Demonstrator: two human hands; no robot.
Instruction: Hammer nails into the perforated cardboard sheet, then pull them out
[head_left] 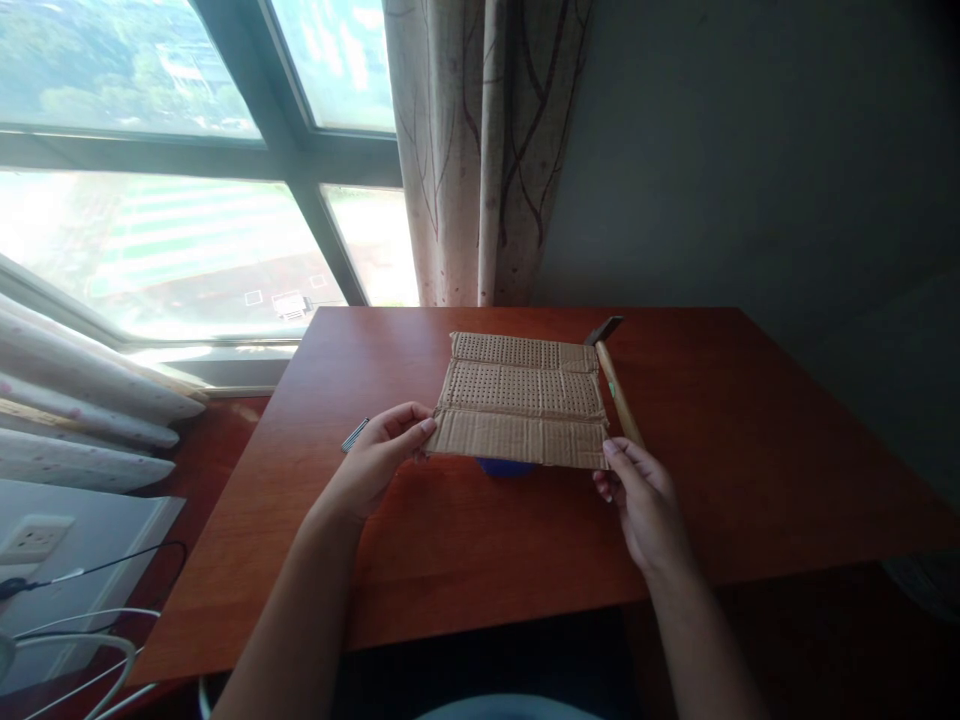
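Between my two hands is a piece of corrugated cardboard (525, 388), creased into strips and punched with rows of small holes over its two far strips. My left hand (384, 445) pinches its near left corner, thumb on top. The near right corner is gripped by my right hand (637, 490) in the same way. Under the cardboard's near edge a blue object (506, 467) shows in part; the rest of it is hidden. Beyond my right hand lies a hammer (616, 390) with a wooden handle and dark head, partly covered by the cardboard.
The reddish-brown wooden table (750, 450) carries all this. Beside my left wrist lies a small striped metallic item (355, 434), too small to name. A window (202, 240) and a patterned curtain (487, 150) stand behind. Cables (90, 630) and a wall socket (36, 540) are at lower left.
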